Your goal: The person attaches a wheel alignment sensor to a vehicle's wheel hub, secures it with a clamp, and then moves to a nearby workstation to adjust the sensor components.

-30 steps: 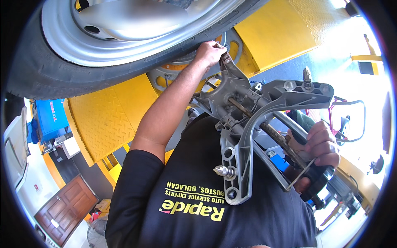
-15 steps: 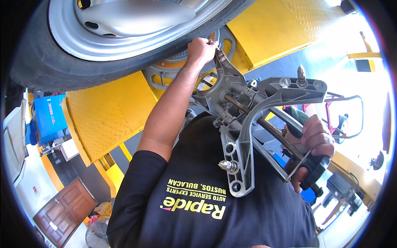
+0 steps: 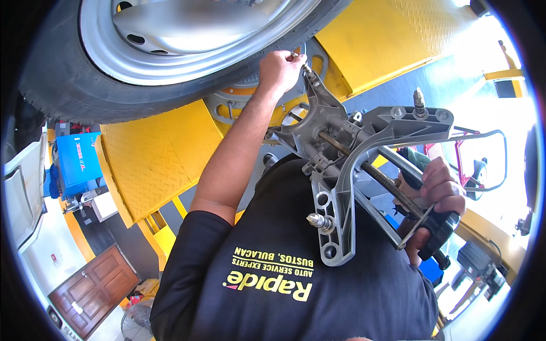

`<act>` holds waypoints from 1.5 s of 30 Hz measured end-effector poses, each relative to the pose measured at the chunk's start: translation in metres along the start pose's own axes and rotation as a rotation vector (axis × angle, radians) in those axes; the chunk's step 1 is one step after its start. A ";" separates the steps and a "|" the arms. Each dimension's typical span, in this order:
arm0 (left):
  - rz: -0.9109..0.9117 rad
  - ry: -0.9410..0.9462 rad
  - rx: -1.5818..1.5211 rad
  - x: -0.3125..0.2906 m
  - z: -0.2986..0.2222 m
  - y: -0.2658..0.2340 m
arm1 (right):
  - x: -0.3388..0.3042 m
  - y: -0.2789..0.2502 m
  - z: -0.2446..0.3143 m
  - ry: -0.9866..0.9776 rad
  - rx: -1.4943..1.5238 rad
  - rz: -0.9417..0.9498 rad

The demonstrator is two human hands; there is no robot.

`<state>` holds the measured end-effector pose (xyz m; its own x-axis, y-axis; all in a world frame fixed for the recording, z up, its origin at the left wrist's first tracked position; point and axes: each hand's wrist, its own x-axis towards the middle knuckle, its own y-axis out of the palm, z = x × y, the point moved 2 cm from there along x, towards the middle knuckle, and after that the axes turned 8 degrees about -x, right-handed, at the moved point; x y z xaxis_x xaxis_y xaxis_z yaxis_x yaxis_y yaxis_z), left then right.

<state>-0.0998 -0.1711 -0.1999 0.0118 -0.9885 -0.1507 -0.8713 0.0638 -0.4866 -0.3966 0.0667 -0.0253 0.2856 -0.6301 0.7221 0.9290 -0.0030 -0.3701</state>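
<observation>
A grey metal wheel clamp (image 3: 318, 128) with splayed arms, a threaded rod (image 3: 392, 190) and two guide bars lies aslant before my chest. Closed round its near right end is my right hand (image 3: 442, 184), beside a black knob (image 3: 437, 234). My left hand (image 3: 280, 73) reaches up below the tyre (image 3: 62, 79), thumb and fingers pinching a small metal pin (image 3: 307, 69) at the tip of the clamp's far arm. Similar pointed metal pins stand on the other arms, one at the right (image 3: 420, 102) and one at the lower left (image 3: 319, 222).
The tyre is mounted on a silver rim (image 3: 108, 62) at the top. Yellow ramp plates (image 3: 159, 162) flank a round turntable (image 3: 224, 105) beneath it. A blue cabinet (image 3: 79, 162) stands left, a brown door (image 3: 94, 287) lower left, a red-framed trolley (image 3: 463, 165) right.
The view has shifted slightly, so most things sit further right. The clamp's far arm tip is a little further from my left fingers, showing more of the pin. My right hand keeps its grip.
</observation>
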 end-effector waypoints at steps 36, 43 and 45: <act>0.404 -0.024 -0.378 -0.147 0.021 -0.153 | 0.043 -0.003 -0.001 -0.033 -0.004 0.061; 0.159 0.445 -0.033 -0.232 0.013 -0.106 | 0.086 0.038 0.002 0.142 -0.135 -0.081; -0.004 0.599 -0.071 -0.232 0.015 -0.073 | 0.109 0.041 -0.004 0.139 -0.192 -0.011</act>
<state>-0.0318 0.0556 -0.1429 -0.2451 -0.8952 0.3722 -0.9028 0.0709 -0.4241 -0.3286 -0.0055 0.0364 0.2281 -0.7303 0.6439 0.8663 -0.1495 -0.4766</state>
